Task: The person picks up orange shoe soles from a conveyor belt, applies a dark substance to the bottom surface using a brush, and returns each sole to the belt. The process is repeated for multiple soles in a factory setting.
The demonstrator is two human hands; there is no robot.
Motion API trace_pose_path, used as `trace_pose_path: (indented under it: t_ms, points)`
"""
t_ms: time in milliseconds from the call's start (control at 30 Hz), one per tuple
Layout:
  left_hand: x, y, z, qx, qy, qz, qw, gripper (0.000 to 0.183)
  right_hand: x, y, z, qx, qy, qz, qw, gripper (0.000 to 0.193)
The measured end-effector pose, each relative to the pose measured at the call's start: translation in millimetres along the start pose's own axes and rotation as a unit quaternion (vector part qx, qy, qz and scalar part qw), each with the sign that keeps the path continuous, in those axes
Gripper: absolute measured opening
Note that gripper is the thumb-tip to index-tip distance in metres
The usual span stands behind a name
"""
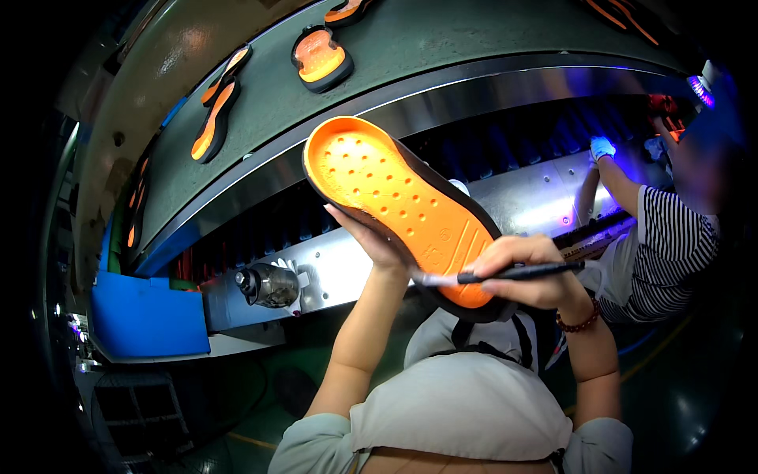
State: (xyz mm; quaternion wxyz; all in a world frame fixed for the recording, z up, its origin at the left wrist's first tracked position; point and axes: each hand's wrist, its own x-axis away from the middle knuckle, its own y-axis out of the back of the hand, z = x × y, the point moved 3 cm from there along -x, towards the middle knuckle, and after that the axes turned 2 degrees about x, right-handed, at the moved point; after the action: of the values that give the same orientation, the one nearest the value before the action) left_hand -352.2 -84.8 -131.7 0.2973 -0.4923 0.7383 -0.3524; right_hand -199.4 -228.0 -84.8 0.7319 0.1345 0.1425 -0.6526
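An orange shoe sole [387,186] with a black rim is held up in front of me, its dimpled heel end pointing up and to the left. My left hand [373,235] grips it from beneath along its left edge; most of those fingers are hidden behind the sole. A slim brush [517,272] with a black handle lies in the closed fingers of my right hand [530,268]. The brush's pale tip reaches the sole's lower left edge, slightly blurred. A beaded bracelet circles my right wrist.
Beyond the metal rail, a green conveyor belt [426,39] carries several orange and black soles [322,59]. A dark, capped bottle [272,284] sits on the metal ledge at left, near a blue box [146,312]. At right, a co-worker in a striped sleeve [671,245] reaches out a gloved hand [602,148].
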Motion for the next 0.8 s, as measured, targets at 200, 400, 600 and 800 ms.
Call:
trace_pose_path:
  t_ms: [200, 400, 600, 800]
  points:
    - [-5, -5, -5, -0.002, -0.007, -0.003, 1.0, 0.089, 8, 20, -6, -0.001, -0.094, -0.075, 0.993, 0.016]
    - [-7, -13, -17, -0.016, -0.003, 0.014, 1.0, 0.087, 14, 10, 9, -0.012, 0.047, 0.079, 0.996, 0.02]
    - [-13, -20, -21, -0.062, -0.039, 0.001, 0.997, 0.087, 18, 21, -8, 0.034, -0.011, -0.001, 0.999, 0.021]
    - [-5, -25, -24, -0.028, -0.031, 0.045, 0.998, 0.071, 37, 35, -17, -0.166, -0.097, -0.021, 0.981, 0.022]
